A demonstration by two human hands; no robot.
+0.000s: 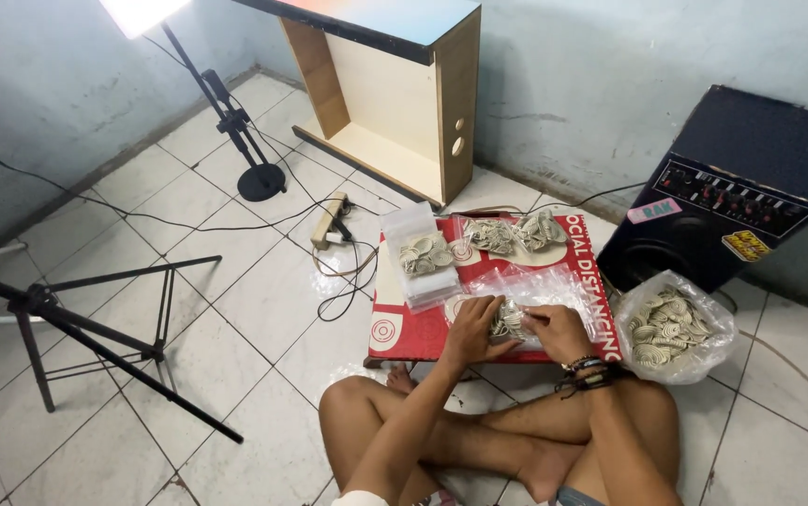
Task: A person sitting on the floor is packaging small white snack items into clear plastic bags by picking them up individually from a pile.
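I sit cross-legged on the tiled floor before a red board (404, 333). My left hand (472, 325) and my right hand (557, 328) both press on a clear plastic bag (528, 292) with a cluster of pale round woven discs (509, 321) between them. Farther back on the board lie three filled clear bags of discs: one at the left (423, 253), one in the middle (490, 235), one at the right (542, 228). A large open plastic bag (671, 325) full of the same discs sits on the floor just right of my right wrist, which wears dark bracelets.
A black speaker box (737, 187) leans against the wall at right. A wooden cabinet (395, 94) stands at the back. A power strip (329, 220) with cables lies left of the board. A light stand (235, 131) and a black tripod (95, 337) occupy the left floor.
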